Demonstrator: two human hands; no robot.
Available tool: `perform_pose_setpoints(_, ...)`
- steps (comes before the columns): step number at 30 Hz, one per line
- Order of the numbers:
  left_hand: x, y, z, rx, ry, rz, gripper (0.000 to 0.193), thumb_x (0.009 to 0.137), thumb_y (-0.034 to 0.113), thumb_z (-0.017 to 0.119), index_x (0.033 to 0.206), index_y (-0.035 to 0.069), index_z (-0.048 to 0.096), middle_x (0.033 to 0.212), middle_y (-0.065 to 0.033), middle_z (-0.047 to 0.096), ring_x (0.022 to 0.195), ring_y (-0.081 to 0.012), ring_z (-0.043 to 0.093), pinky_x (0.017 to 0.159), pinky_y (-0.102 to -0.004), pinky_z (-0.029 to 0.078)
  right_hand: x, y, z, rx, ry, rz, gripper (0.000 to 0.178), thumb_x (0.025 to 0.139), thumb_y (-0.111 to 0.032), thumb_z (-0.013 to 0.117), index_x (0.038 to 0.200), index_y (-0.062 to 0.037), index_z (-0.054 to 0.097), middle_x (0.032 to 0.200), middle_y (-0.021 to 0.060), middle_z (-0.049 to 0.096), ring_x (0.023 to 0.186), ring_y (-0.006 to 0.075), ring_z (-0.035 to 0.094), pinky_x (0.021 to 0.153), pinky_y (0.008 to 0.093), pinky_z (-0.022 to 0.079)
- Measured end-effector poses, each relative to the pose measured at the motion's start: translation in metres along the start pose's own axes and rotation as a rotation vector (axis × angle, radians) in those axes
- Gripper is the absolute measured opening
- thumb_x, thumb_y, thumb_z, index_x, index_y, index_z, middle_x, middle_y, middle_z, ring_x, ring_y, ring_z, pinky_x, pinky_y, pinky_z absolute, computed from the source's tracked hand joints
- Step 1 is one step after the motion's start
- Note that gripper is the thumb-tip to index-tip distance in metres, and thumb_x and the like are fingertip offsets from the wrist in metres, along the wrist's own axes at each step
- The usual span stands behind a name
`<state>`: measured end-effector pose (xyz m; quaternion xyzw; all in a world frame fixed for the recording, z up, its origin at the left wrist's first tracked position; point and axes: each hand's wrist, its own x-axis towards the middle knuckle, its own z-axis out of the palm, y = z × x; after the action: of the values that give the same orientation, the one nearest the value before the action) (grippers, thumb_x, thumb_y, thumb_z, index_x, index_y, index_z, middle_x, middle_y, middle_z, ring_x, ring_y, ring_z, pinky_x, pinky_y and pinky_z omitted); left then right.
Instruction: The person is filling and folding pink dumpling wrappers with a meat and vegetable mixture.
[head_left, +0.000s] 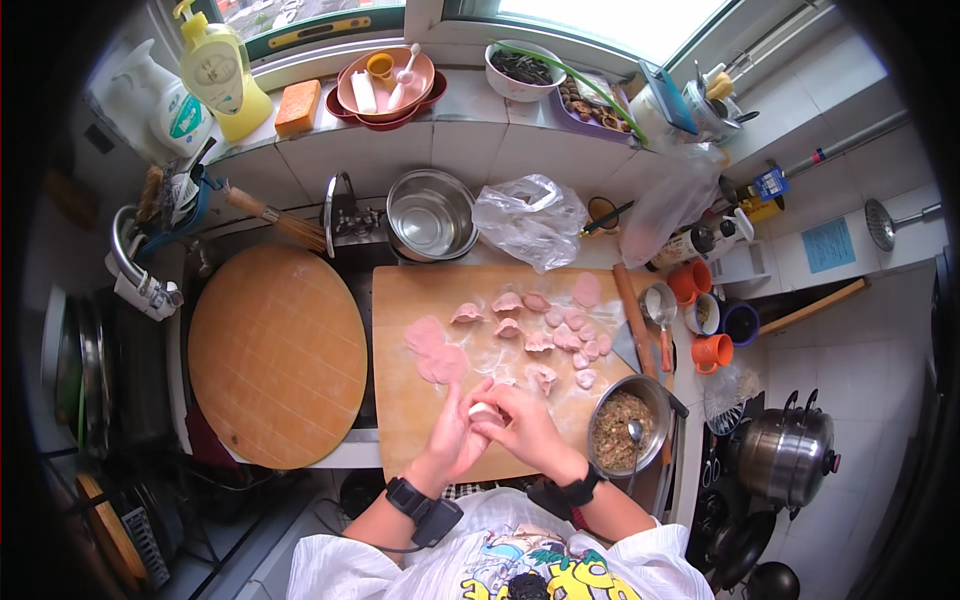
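My left hand (455,438) and right hand (530,428) meet over the front of a floured wooden board (400,300). Between their fingers is a pale pink dumpling (486,411), cupped in the left and pinched by the right; the fingers partly cover it. Flat pink dumpling wrappers (437,355) lie just beyond my left hand. Several folded dumplings (508,301) sit mid-board, with small dough pieces (573,338) to their right. Beside my right forearm stands a steel bowl (662,402) of minced filling (612,425), a spoon (634,432) in it.
A rolling pin (634,320) lies along the board's right edge, near a small strainer (658,305) and orange cups (711,352). A round wooden board (275,355) covers the left side. Behind are a steel pot (432,215) and a clear plastic bag (530,220). A lidded pot (787,455) stands far right.
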<state>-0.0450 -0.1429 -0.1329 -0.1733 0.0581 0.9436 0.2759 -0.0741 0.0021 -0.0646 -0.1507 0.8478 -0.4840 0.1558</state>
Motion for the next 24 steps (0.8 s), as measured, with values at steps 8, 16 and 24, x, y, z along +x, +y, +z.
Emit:
perform_pose_setpoints(8, 0.034, 0.058, -0.026, 1.903, 0.500, 0.787, 0.021, 0.091, 0.015, 0.062, 0.110, 0.007, 0.064, 0.107, -0.0100, 0.062, 0.102, -0.0280, 0.058, 0.083, -0.0367, 0.048, 0.063, 0.076, 0.021, -0.368, 0.222, 0.030, 0.030, 0.078, -0.010, 0.071, 0.106, -0.0049, 0.062, 0.100, 0.0144, 0.061, 0.093, 0.0338, 0.059, 0.080, 0.0407, 0.049)
perform_pose_setpoints(16, 0.064, 0.072, -0.042, 2.312, 0.353, 0.904, 0.031, 0.075, 0.011, 0.071, 0.106, 0.009, 0.066, 0.098, -0.0057, 0.061, 0.097, -0.0263, 0.056, 0.081, -0.0381, 0.047, 0.070, 0.098, 0.038, -0.542, 0.205, 0.064, 0.039, 0.076, -0.008, 0.071, 0.113, -0.0050, 0.058, 0.109, 0.0113, 0.060, 0.101, 0.0311, 0.057, 0.086, 0.0398, 0.049)
perform_pose_setpoints(24, 0.071, 0.073, -0.032, 2.333, 0.365, 0.775, 0.019, 0.074, 0.013, 0.072, 0.093, 0.010, 0.068, 0.091, -0.0064, 0.058, 0.091, -0.0268, 0.054, 0.079, -0.0391, 0.045, 0.062, 0.095, 0.034, -0.500, 0.317, 0.092, 0.040, 0.077, -0.009, 0.071, 0.114, -0.0057, 0.058, 0.112, 0.0108, 0.059, 0.104, 0.0309, 0.057, 0.086, 0.0393, 0.049)
